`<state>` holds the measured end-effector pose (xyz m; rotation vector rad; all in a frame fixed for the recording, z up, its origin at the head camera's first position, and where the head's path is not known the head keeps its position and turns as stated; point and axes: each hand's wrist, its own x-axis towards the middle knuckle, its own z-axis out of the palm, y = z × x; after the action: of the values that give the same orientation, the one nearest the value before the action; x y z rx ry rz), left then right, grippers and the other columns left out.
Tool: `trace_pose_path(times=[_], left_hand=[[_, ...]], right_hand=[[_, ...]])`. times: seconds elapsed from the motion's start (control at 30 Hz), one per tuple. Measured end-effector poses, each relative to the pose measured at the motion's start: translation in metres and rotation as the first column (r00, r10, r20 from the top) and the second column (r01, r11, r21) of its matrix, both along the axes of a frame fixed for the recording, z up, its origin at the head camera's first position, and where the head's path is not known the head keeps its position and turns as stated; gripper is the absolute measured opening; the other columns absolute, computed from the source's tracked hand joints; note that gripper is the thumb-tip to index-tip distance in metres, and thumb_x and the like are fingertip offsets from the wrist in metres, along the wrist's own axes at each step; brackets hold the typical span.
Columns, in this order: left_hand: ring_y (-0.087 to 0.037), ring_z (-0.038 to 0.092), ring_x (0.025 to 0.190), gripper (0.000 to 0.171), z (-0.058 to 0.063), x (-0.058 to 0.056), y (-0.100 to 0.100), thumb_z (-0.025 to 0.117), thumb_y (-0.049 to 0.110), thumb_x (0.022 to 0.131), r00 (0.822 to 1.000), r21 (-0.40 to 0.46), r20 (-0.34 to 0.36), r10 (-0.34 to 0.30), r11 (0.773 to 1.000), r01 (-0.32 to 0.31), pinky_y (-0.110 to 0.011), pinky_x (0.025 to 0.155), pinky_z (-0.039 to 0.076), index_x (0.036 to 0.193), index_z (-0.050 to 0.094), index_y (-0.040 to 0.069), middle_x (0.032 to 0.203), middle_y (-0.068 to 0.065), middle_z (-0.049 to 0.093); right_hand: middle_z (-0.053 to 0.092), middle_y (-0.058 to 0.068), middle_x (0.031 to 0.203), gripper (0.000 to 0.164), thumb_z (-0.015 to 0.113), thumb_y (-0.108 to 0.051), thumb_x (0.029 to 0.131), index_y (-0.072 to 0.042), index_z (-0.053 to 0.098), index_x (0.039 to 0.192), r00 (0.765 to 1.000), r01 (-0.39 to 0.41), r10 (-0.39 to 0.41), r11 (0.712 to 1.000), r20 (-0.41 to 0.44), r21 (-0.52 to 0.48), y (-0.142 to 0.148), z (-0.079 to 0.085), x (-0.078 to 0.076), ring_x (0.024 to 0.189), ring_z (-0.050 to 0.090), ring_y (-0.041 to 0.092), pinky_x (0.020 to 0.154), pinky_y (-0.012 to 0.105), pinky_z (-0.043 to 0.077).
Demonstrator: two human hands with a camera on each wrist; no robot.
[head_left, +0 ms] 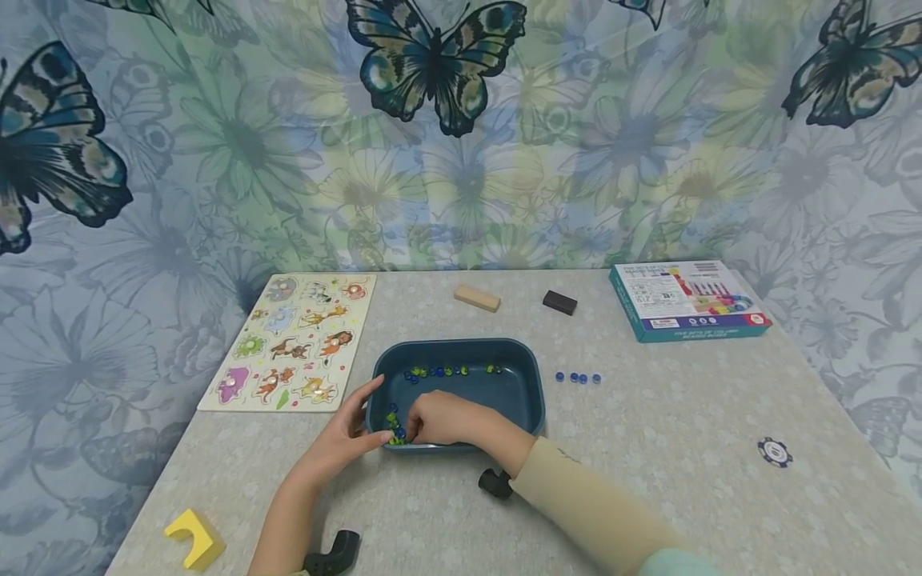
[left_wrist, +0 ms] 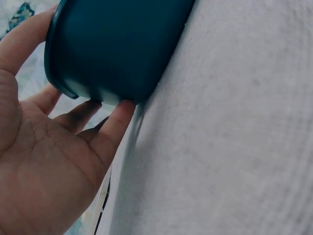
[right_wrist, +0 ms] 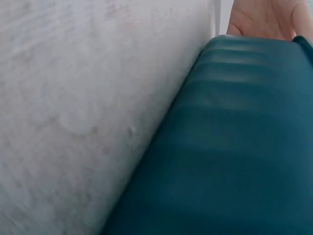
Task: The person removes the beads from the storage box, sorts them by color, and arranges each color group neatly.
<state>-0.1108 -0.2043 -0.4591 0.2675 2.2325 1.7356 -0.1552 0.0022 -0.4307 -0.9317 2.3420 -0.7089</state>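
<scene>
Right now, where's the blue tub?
In the head view, the blue tub sits just below centre, between the animal puzzle on the left and four blue beads on the right, the left hand touching it.

We've got our L hand [left_wrist: 49, 147] at left, thumb at rim of dk teal tub [left_wrist: 112, 49], min. one other fingertip on its wall; lt grey table [left_wrist: 234, 137] at right.

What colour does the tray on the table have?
The tray is plain dark teal-blue; it shows best in the head view.
</scene>
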Motion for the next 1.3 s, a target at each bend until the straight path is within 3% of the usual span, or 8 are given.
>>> trace_pose_path(times=[0.5,0.7,1.07,1.3], left_hand=[[-0.041,0.011,0.139,0.078,0.001,-0.001,0.000,0.069,0.016,0.085,1.000,0.017,0.015,-0.004,1.000,0.004,-0.062,0.105,0.018,0.148,0.023,0.025,0.155,-0.005,0.008],[-0.043,0.007,0.139,0.077,0.001,0.000,-0.001,0.068,0.017,0.086,1.000,-0.002,0.019,-0.004,1.000,0.004,-0.063,0.104,0.017,0.148,0.023,0.027,0.156,-0.004,0.006],[-0.042,0.010,0.139,0.078,0.003,0.000,0.001,0.071,0.019,0.083,0.999,-0.034,0.035,0.040,0.999,-0.039,-0.059,0.106,0.016,0.145,0.027,0.033,0.155,-0.006,0.010],[-0.044,0.010,0.138,0.079,0.001,0.000,0.000,0.072,0.020,0.082,0.999,-0.043,0.023,0.036,0.998,-0.035,-0.059,0.105,0.018,0.146,0.026,0.030,0.155,-0.007,0.009]], right_hand=[[0.062,-0.012,0.072,0.007,0.067,-0.013,0.085,-0.016,0.070,0.080,0.999,-0.016,0.018,0.999,-0.042,0.042,-0.015,0.002,0.000,0.063,0.055,0.001,0.059,0.016,0.045],[0.062,-0.011,0.073,0.003,0.068,-0.012,0.084,-0.014,0.071,0.084,0.995,-0.023,0.018,0.999,-0.097,-0.047,-0.007,0.005,-0.002,0.062,0.055,0.000,0.058,0.015,0.045],[0.064,-0.009,0.080,0.008,0.069,-0.014,0.084,-0.013,0.069,0.092,0.956,0.106,-0.157,0.973,-0.250,-0.206,0.080,0.045,-0.002,0.071,0.058,0.001,0.064,0.019,0.048],[0.062,-0.007,0.081,0.009,0.067,-0.013,0.084,-0.013,0.067,0.093,0.907,0.303,-0.343,0.934,-0.244,-0.189,0.153,0.060,-0.003,0.073,0.058,0.007,0.063,0.025,0.049]])
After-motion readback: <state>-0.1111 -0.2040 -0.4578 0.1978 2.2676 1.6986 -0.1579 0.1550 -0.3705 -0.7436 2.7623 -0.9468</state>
